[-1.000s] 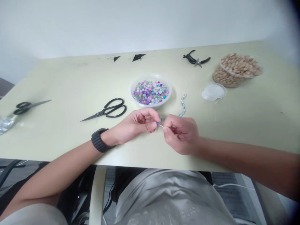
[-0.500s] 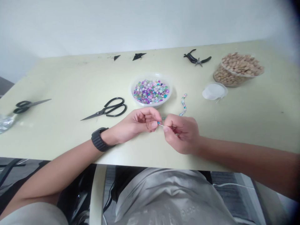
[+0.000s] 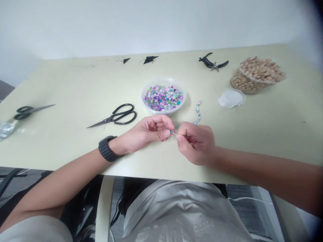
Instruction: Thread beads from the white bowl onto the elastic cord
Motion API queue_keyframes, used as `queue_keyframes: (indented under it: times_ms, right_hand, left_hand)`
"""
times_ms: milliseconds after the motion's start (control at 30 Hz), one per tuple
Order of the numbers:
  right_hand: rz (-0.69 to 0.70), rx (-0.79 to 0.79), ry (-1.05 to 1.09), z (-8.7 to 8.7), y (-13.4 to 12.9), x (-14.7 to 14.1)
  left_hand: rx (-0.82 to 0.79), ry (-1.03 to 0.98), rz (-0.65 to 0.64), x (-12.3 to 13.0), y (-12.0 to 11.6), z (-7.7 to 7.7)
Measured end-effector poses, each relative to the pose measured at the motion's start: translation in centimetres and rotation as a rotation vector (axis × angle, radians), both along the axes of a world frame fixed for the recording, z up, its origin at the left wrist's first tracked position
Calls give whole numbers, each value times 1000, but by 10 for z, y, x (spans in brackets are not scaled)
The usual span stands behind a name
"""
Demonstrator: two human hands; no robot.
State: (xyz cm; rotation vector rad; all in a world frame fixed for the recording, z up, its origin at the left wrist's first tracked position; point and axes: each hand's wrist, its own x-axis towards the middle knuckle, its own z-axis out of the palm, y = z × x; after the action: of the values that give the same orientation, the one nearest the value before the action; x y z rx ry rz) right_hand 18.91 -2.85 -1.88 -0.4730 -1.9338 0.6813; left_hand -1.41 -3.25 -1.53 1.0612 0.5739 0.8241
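A small blue bead [image 3: 171, 132] sits at the tip of a thin wire [image 3: 174, 133], held just above the counter [image 3: 75, 87]. Our left grip [image 3: 148, 132] is closed on the bead, thumb and fingertips pinching it, while our right grip [image 3: 195, 143] is closed on the wire just beside it. The step in hand looks like seating this bead on the wire, and the next move calls for a steady pinch with its hole lined up on the tip.

A beaded strand [image 3: 198, 112] runs up from our right grip toward a clear plastic bowl [image 3: 186, 95] of mixed glass beads [image 3: 163, 98]. Black-handled scissors [image 3: 123, 116] lie left of the bowl, and pliers [image 3: 210, 63] lie beyond it, near a clear tub of tan pieces [image 3: 257, 77].
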Motion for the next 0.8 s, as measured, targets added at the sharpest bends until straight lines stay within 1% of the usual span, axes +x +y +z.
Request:
queue_keyframes:
  times_ms: [267, 533, 800]
  right_hand:
    - [7, -8, -9, 2, 0, 1]
    - [6, -19, -6, -2, 0, 0]
    - [-7, -20, -35, 1, 0, 2]
  left_hand:
    - [-11, -1, 10, 1, 0, -1]
    - [-23, -1, 16, 0, 0, 0]
    - [-13, 2, 6, 0, -1, 0]
